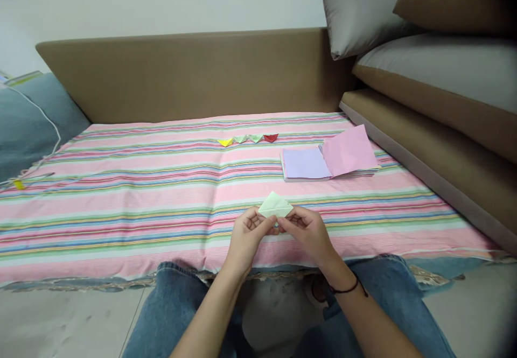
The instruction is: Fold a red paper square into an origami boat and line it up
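Observation:
Between my two hands is a small folded piece of pale green paper, its point facing away from me. My left hand pinches its left lower edge, and my right hand pinches the right lower edge. Both thumbs meet near the middle of the near edge; the fingertips underneath are partly hidden by the paper. Farther back on the cloth lies a row of small folded paper pieces: a yellow one, two pale green ones and a red one.
An open pad of coloured paper, with a lilac sheet and a raised pink sheet, lies on the striped cloth. Stacked cushions stand at the right. A brown backrest runs behind. A white cable is at the left.

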Demonstrator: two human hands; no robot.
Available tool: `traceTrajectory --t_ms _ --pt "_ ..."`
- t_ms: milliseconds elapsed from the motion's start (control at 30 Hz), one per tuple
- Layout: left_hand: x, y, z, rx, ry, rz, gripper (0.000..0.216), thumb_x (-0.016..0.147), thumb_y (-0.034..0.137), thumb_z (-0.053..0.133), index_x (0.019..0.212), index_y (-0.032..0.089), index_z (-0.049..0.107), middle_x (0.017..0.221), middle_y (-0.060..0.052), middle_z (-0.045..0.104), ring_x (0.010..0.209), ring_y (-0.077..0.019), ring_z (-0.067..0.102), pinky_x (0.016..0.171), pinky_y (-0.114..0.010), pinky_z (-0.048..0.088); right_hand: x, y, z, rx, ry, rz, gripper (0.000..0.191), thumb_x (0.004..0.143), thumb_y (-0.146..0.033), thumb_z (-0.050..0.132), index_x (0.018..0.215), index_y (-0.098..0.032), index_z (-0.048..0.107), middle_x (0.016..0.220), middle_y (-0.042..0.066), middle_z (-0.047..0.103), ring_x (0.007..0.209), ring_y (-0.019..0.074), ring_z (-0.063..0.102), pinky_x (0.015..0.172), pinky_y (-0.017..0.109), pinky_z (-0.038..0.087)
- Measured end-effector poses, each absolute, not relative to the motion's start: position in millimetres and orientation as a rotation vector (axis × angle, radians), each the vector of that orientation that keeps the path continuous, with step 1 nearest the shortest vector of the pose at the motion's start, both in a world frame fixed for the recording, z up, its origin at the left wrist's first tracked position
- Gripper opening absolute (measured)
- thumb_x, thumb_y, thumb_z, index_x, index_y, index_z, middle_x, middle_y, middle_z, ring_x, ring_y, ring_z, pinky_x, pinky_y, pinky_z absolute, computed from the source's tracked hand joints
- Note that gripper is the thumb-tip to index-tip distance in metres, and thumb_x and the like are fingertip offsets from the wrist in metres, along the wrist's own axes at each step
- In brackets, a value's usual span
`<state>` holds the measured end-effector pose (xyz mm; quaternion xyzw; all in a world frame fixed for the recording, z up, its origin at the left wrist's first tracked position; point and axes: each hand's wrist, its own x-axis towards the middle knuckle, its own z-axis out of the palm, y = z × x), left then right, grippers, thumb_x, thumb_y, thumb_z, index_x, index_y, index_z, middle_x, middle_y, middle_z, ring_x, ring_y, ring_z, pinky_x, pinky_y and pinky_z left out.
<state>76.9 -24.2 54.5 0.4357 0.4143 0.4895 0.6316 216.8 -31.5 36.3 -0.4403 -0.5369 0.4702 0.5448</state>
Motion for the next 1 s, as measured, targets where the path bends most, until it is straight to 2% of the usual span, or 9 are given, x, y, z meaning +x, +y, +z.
traceTrajectory --t_ms 167,333,467,633,900,1000 --pt "76.4 -24.4 54.1 1.056 0.965 1.132 0.022 0.07 0.035 0.068 0.067 0.015 0.061 0.061 0.001 0.059 0.062 -0.0122 0.059 0.066 -0.025 0.05 215.9 -32.7 37.6 -1.053 -1.255 1.118 0.023 0.073 -0.037 0.065 0.063 -0.019 0.056 0.055 -0.001 0.058 0.052 0.0134 0.055 0.052 0.026 0.048" --pt "73.4 -23.8 55.0 1.155 0.99 1.095 0.02 0.072 0.033 0.067 0.065 0.015 0.06 0.06 0.0 0.058 0.062 -0.0127 0.057 0.065 -0.024 0.047 216.0 -30.4 35.2 -1.02 -1.207 1.136 0.02 0.074 -0.035 0.064 0.084 -0.017 0.065 0.074 0.003 0.065 0.067 0.0168 0.06 0.061 0.028 0.05" --pt "74.6 -25.5 56.4 1.21 1.015 1.053 0.02 0.072 0.034 0.065 0.068 0.016 0.061 0.061 0.0 0.055 0.061 -0.013 0.054 0.061 -0.023 0.046 219.4 -28.8 34.3 -1.03 -1.204 1.086 0.019 0.072 -0.035 0.066 0.078 -0.017 0.066 0.075 0.004 0.065 0.067 0.0172 0.059 0.058 0.027 0.048" --pt "75.6 -25.8 57.3 1.302 1.006 1.063 0.017 0.072 0.033 0.064 0.074 0.016 0.064 0.071 -0.001 0.058 0.063 -0.0122 0.053 0.057 -0.021 0.045 220.1 -29.2 31.5 -1.032 -1.262 1.075 0.018 0.072 -0.036 0.066 0.071 -0.017 0.064 0.069 0.002 0.061 0.062 0.0153 0.055 0.054 0.025 0.045" --pt "73.6 -25.7 55.6 1.297 1.021 1.121 0.017 0.068 0.032 0.068 0.069 0.016 0.065 0.063 -0.001 0.058 0.058 -0.0121 0.052 0.053 -0.021 0.041 217.3 -31.4 31.3 -1.017 -1.261 1.071 0.014 0.074 -0.031 0.065 0.07 -0.018 0.064 0.067 0.001 0.062 0.062 0.0152 0.057 0.055 0.025 0.046" --pt "72.9 -24.9 56.2 1.316 0.995 1.094 0.017 0.071 0.033 0.066 0.071 0.016 0.066 0.066 -0.001 0.06 0.06 -0.0125 0.053 0.056 -0.022 0.042 218.7 -31.9 32.5 -1.032 -1.262 1.038 0.013 0.074 -0.03 0.065 0.069 -0.018 0.064 0.066 0.001 0.061 0.062 0.0152 0.056 0.054 0.024 0.045"
